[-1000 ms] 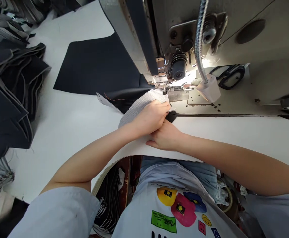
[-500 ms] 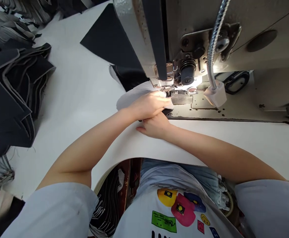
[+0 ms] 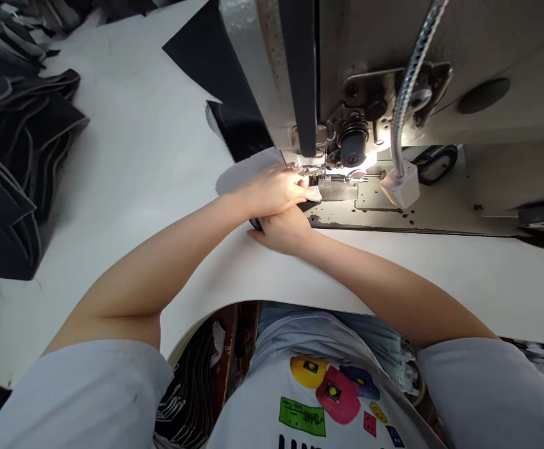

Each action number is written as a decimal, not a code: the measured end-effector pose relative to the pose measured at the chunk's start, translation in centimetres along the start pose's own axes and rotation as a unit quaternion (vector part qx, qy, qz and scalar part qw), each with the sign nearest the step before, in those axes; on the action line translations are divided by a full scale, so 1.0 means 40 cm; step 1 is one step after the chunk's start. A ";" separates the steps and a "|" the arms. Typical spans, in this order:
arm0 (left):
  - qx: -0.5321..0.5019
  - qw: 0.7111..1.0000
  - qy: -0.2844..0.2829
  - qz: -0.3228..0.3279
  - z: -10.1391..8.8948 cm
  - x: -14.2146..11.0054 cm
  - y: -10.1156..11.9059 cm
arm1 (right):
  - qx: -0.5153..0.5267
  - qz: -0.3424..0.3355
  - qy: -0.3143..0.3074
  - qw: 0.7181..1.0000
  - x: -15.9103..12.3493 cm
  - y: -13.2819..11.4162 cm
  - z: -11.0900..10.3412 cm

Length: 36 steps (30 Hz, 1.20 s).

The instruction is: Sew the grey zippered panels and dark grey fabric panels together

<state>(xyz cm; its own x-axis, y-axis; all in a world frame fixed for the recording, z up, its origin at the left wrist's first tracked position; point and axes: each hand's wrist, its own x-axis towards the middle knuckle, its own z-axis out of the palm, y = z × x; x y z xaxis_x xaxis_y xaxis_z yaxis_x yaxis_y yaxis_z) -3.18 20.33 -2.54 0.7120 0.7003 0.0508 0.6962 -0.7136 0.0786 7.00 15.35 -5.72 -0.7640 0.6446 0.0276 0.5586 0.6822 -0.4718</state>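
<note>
My left hand (image 3: 274,189) lies over a light grey fabric piece (image 3: 243,173) beside the needle area of a sewing machine (image 3: 311,167). Its fingers are bent and closed on the fabric's edge, close to the presser foot. Partly beneath it, my right hand (image 3: 285,232) grips dark fabric (image 3: 255,223), which peeks out by the thumb; its other fingertips are hidden under my left hand. More dark fabric (image 3: 241,131), with a stitched edge, stretches behind the grey piece and under the machine head.
Folded dark fabric pieces (image 3: 7,168) are stacked on the white table (image 3: 136,125) at left. A lamp with a white head (image 3: 401,184) hangs on a flexible metal neck right of the needle. Black-handled scissors or snips (image 3: 437,163) lie behind it. More dark pieces (image 3: 187,393) sit below the table edge.
My left hand's fingers have shifted on the grey fabric, whose near end now looks bunched by the fingertips. Both hands stay at the needle area. The camera view has shifted slightly.
</note>
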 end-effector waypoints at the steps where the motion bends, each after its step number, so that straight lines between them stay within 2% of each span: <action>1: 0.016 1.000 -0.009 0.007 0.001 0.001 -0.005 | 0.000 -0.005 -0.004 1.000 0.001 0.001 -0.004; 3: 0.065 0.997 -0.031 0.035 0.002 0.001 -0.006 | -0.002 -0.048 -0.014 0.999 -0.016 0.004 -0.014; 4: 0.082 0.995 -0.028 0.050 0.004 -0.002 -0.004 | -0.005 -0.092 -0.015 0.996 -0.034 0.009 -0.020; 6: 0.099 0.993 0.003 0.063 0.014 -0.014 0.001 | -0.016 -0.206 -0.001 0.978 -0.088 0.029 -0.032; 8: 0.077 0.994 0.050 0.067 0.032 -0.031 0.001 | -0.033 -0.275 0.041 0.960 -0.155 0.067 -0.046; 10: 0.023 0.992 0.100 0.070 0.055 -0.049 -0.005 | -0.056 -0.239 0.105 0.964 -0.215 0.116 -0.064; 13: -0.044 0.985 0.155 0.060 0.083 -0.065 -0.019 | -0.074 -0.088 0.180 0.977 -0.264 0.183 -0.093; 15: -0.066 0.983 0.165 0.044 0.093 -0.068 -0.027 | -0.065 -0.011 0.203 0.977 -0.269 0.208 -0.104; 17: -0.084 0.983 0.160 0.032 0.096 -0.068 -0.031 | -0.057 0.026 0.209 0.976 -0.262 0.214 -0.107; 22: -0.061 0.989 0.128 0.035 0.087 -0.063 -0.032 | -0.071 0.041 0.215 0.973 -0.250 0.202 -0.098; 27: 0.001 0.994 0.098 0.046 0.077 -0.064 -0.023 | -0.145 0.037 0.196 0.969 -0.242 0.193 -0.101; 32: 0.021 0.987 0.140 0.071 0.085 -0.065 -0.030 | -0.178 0.080 0.156 0.968 -0.229 0.181 -0.109; 36: 0.035 0.981 0.163 0.104 0.091 -0.043 -0.063 | -0.186 0.121 0.117 0.968 -0.217 0.175 -0.112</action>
<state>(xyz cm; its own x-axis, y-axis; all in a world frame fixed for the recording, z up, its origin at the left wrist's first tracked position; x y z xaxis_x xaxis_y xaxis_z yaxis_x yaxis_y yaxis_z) -5.80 20.84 -6.45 0.7801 0.5011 0.3745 0.5518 -0.8333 -0.0344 19.01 16.08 -5.32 -0.5270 0.8318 0.1745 0.8228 0.5508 -0.1402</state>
